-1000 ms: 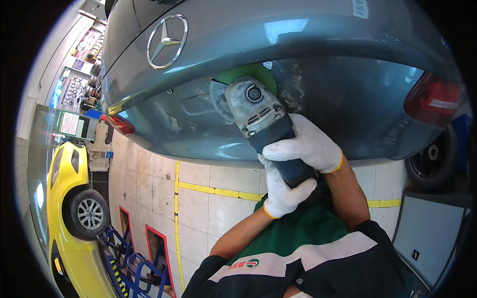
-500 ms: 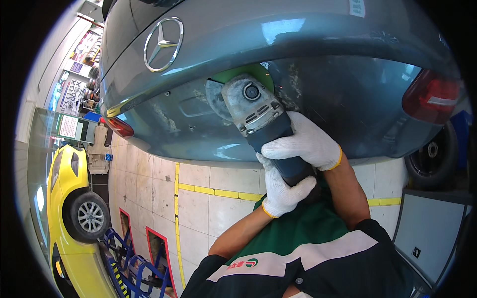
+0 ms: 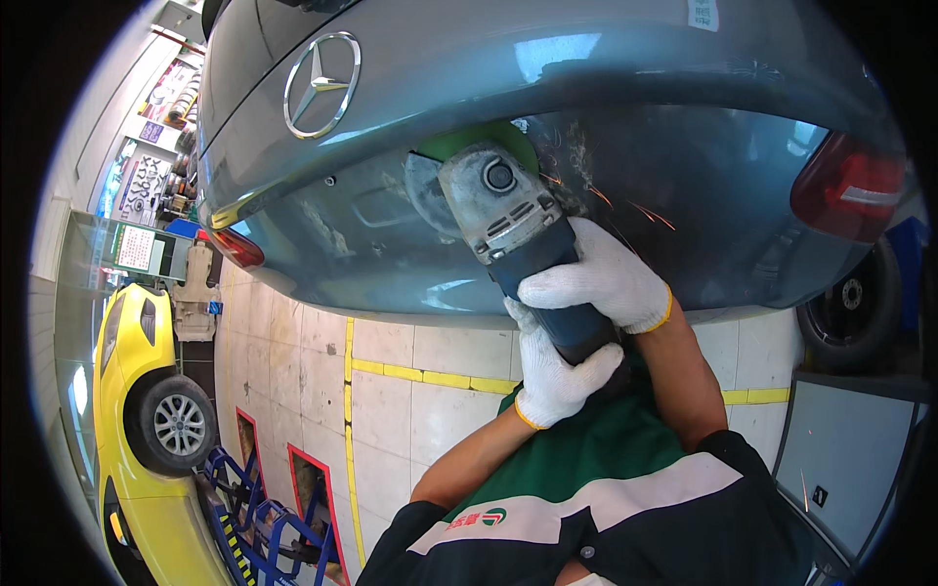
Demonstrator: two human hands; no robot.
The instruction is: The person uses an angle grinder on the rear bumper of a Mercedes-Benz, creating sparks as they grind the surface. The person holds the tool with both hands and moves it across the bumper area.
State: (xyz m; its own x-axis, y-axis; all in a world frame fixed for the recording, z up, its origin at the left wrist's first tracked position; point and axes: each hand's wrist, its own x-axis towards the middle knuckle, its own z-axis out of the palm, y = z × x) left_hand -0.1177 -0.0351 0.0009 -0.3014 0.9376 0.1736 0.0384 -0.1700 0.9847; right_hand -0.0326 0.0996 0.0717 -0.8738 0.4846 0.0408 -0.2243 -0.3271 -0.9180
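An angle grinder with a green disc is pressed against the rear panel of a grey-blue car. Orange sparks fly off to the right of the disc. My right hand, in a white knit glove with a yellow cuff, is wrapped round the grinder's body behind its metal head. My left hand, gloved alike, grips the rear end of the handle from below. Scuffed, bare patches mark the panel near the disc. The guard hides part of the disc's contact with the panel.
A red tail light sits at the panel's right end. A loose wheel and a grey cabinet stand at right. On the left are a yellow car, a blue metal frame and red-edged floor openings.
More orange sparks now shoot rightward from the disc, with one streak low at the right. The grinder and both hands have shifted very slightly right; the grip is the same.
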